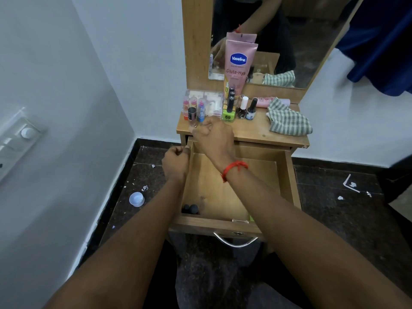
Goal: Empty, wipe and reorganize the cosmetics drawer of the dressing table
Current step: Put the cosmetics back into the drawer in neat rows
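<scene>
We are pinching the small bottle (192, 115) low at its base with our right hand (214, 139), on the surface (245, 131) above the emptied drawer (223, 186). It is looking light, slick and breakable. Our left hand (176, 162) is curling its fingers beside the drawer; whether it is holding anything, we cannot tell.

Drawer (234, 186): wooden, pulled fully out, nearly bare; two dark round pieces (190, 208) in its near-left corner.

Bench (249, 132):
- Back edge: pink Vaseline tube (239, 63) upright against the mirror.
- Back-left corner: clear plastic box (207, 101), with three small bright tubes (192, 107) standing before it.
- Front-left edge: clear bottle (192, 117), black cap, upright, pinched at its base by the right hand (211, 134).
- Middle: three nail polishes (243, 110) in a row.
- Right end: checked cloth (287, 120), crumpled.
</scene>
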